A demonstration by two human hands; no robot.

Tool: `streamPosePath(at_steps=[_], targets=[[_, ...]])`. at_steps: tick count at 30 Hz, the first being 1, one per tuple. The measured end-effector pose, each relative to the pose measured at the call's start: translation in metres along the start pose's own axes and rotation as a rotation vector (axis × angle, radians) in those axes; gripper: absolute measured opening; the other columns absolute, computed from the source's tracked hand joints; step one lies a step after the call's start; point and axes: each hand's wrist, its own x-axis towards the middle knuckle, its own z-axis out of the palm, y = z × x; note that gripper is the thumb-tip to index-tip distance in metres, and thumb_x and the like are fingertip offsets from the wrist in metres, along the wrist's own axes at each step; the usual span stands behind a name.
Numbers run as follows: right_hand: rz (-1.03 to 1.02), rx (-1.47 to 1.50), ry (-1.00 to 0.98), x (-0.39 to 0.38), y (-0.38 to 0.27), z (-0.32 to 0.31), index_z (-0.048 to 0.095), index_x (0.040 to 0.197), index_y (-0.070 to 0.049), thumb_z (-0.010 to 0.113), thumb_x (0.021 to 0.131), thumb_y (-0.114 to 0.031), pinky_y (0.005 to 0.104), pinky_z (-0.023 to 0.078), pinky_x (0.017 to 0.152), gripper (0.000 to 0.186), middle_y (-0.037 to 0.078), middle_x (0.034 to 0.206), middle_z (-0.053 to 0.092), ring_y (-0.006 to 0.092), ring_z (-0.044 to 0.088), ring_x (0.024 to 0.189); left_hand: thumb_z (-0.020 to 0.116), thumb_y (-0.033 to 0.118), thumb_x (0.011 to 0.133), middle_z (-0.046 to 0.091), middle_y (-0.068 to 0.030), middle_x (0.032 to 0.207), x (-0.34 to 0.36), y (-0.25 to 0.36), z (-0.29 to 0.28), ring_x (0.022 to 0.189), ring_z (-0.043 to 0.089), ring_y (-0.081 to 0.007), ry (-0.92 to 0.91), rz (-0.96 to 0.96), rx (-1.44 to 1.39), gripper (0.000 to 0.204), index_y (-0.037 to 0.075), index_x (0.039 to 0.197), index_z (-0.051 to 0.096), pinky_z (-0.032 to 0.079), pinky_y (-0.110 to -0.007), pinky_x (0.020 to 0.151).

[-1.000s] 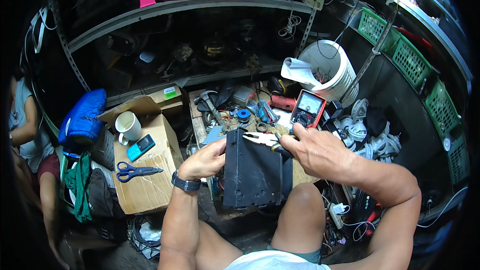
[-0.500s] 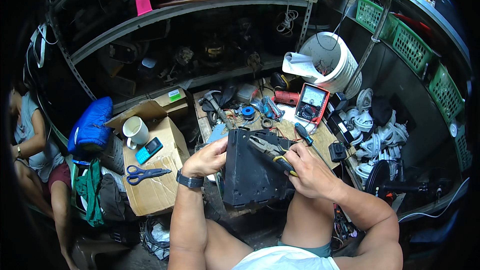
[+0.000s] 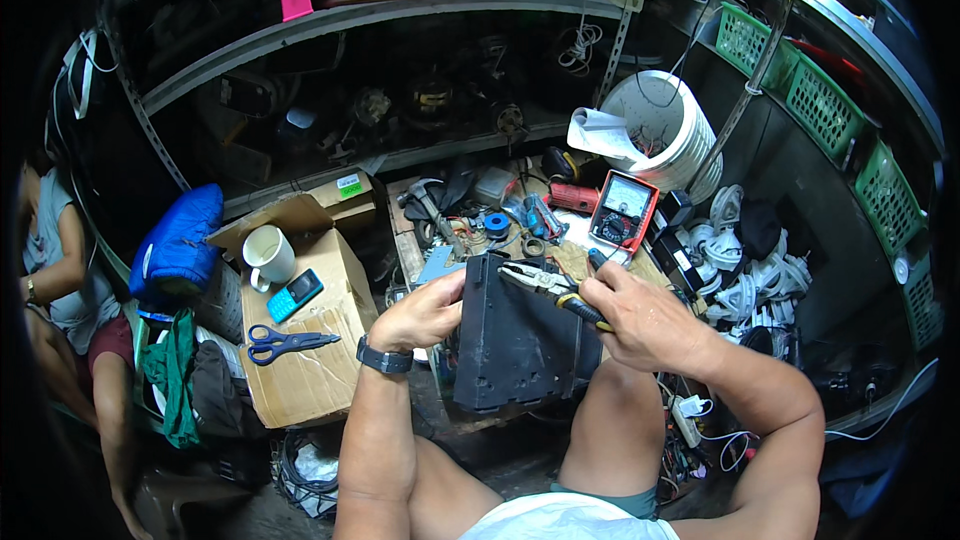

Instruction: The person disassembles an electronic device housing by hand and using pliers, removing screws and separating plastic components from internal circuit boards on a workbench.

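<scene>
A black box-like casing is tilted up above my lap, at the near edge of the cluttered bench. My left hand grips its left side, with the fingertips hidden behind the panel. Combination pliers with black and yellow handles are in my right hand, which is closed around the grips. Their jaws lie against the casing's upper left edge; whether they pinch it I cannot tell. Just past my right knuckles shows the blue handle of a screwdriver, mostly covered.
Beyond the casing are a red-framed analog multimeter, a hammer and a blue spool. On a cardboard box at left rest a mug, phone and scissors. White fittings pile up right; a person sits far left.
My right hand and forearm have shifted right, the pliers going with them a little. The casing has turned slightly, and a white plug by my right forearm has come into sight.
</scene>
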Motion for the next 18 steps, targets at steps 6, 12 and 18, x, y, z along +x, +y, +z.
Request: streamPosePath(at_steps=[6,12,18], targets=[[0.009,-0.111,-0.218,0.018,0.002,-0.053,0.055,0.127,-0.008,0.068,0.091,-0.014,0.0538,0.057,0.082,0.038,0.025,0.11,0.061,0.0451,0.07,0.095,0.054,0.003,0.105,0.067,-0.0061,0.132,0.005,0.006,0.004,0.121,0.058,-0.0125,-0.038,0.015,-0.12,0.038,-0.002,0.142,0.057,0.047,-0.03,0.108],[-0.02,-0.455,-0.436,0.059,-0.02,-0.109,0.061,0.125,-0.015,0.072,0.096,-0.03,0.0493,0.058,0.082,0.035,0.014,0.109,0.066,0.0331,0.072,0.101,0.057,0.003,0.103,0.067,-0.0056,0.13,0.007,0.009,0.002,0.118,0.06,-0.0128,-0.025,0.042,-0.07,0.038,-0.003,0.141,0.058,0.048,-0.031,0.106],[-0.084,-0.547,-0.574,0.088,-0.043,-0.132,0.066,0.122,-0.015,0.078,0.092,-0.039,0.048,0.056,0.089,0.041,0.013,0.111,0.07,0.0327,0.071,0.106,0.057,0.004,0.104,0.067,-0.0059,0.129,0.01,0.007,0.002,0.118,0.06,-0.013,-0.02,0.059,-0.012,0.037,-0.002,0.14,0.059,0.049,-0.031,0.105]])
